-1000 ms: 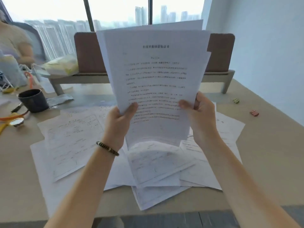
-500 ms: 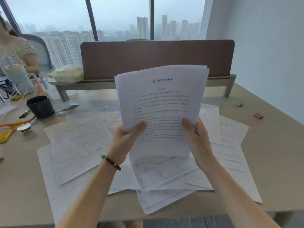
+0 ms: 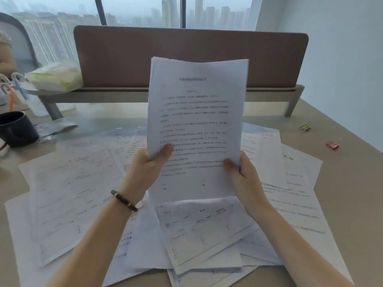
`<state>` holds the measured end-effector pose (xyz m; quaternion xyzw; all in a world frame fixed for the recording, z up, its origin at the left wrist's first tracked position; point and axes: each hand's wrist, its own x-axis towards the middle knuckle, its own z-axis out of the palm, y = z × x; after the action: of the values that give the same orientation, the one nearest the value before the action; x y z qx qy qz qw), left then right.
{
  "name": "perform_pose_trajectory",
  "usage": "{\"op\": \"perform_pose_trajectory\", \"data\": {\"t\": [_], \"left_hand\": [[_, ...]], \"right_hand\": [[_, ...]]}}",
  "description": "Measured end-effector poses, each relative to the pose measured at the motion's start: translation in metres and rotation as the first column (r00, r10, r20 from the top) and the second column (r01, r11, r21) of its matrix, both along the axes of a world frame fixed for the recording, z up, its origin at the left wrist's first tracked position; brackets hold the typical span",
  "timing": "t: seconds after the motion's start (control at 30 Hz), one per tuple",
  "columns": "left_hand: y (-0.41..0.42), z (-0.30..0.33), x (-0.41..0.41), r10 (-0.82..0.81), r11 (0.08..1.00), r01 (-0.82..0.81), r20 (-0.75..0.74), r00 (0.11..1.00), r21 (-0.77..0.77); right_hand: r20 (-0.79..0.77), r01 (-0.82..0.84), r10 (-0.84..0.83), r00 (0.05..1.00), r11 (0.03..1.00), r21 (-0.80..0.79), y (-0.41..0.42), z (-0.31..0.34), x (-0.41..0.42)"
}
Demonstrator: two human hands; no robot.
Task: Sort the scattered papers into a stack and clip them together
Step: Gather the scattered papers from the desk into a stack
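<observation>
A stack of printed white sheets (image 3: 196, 112) stands upright above the desk, its edges nearly even. My left hand (image 3: 148, 168) grips its lower left side, thumb on the front page. My right hand (image 3: 243, 175) grips the lower right side in the same way. Beneath them, several loose papers (image 3: 70, 195) lie scattered and overlapping across the desk (image 3: 352, 204). Two small binder clips rest far right on the desk: a green clip (image 3: 305, 126) and a red clip (image 3: 332, 145).
A dark mug (image 3: 16, 128) stands at the far left. A brown divider panel (image 3: 186, 56) on a low shelf runs along the back, with a plastic-wrapped bundle (image 3: 56, 76) on its left end. A white wall is on the right.
The held stack has come down from in front of the window toward the desk, and its fanned sheets have drawn together into a neater pile. Both hands kept their grip.
</observation>
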<state>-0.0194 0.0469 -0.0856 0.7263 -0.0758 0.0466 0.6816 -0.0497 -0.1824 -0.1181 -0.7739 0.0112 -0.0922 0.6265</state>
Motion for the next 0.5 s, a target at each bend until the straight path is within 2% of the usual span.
{"op": "perform_pose_trajectory", "data": {"t": [0.03,0.1,0.17,0.2,0.27,0.33,0.4,0.5], "left_hand": [[0.002,0.001,0.001,0.026,0.999,-0.025,-0.027,0.999,0.028],[0.009,-0.001,0.002,0.096,0.994,-0.092,-0.085,0.992,0.053],[0.019,-0.004,0.002,0.166,0.986,-0.162,-0.142,0.976,0.038],[0.025,-0.008,0.002,0.198,0.980,-0.195,-0.173,0.965,0.033],[0.036,-0.019,0.001,0.231,0.973,-0.228,-0.250,0.940,0.042],[0.043,-0.033,0.000,0.219,0.976,-0.200,-0.342,0.914,0.090],[0.045,-0.045,-0.002,0.222,0.973,-0.172,-0.409,0.885,0.155],[0.044,-0.048,-0.005,0.252,0.959,-0.166,-0.427,0.869,0.228]], "right_hand": [[-0.039,0.026,-0.029,0.999,0.997,-0.070,0.000,0.006,-0.001],[-0.092,0.031,-0.065,0.994,0.943,-0.332,-0.003,0.015,-0.002],[-0.153,-0.041,-0.070,0.986,0.781,-0.623,-0.007,0.017,-0.006],[-0.203,-0.091,-0.083,0.976,0.689,-0.719,-0.007,0.016,-0.011],[-0.283,-0.184,-0.108,0.953,0.535,-0.825,-0.005,0.011,-0.019],[-0.291,-0.225,-0.110,0.951,0.400,-0.888,-0.001,0.006,-0.025],[-0.283,-0.220,-0.115,0.952,0.383,-0.897,0.003,0.002,-0.026],[-0.313,-0.214,-0.090,0.945,0.553,-0.805,0.006,0.001,-0.022]]}}
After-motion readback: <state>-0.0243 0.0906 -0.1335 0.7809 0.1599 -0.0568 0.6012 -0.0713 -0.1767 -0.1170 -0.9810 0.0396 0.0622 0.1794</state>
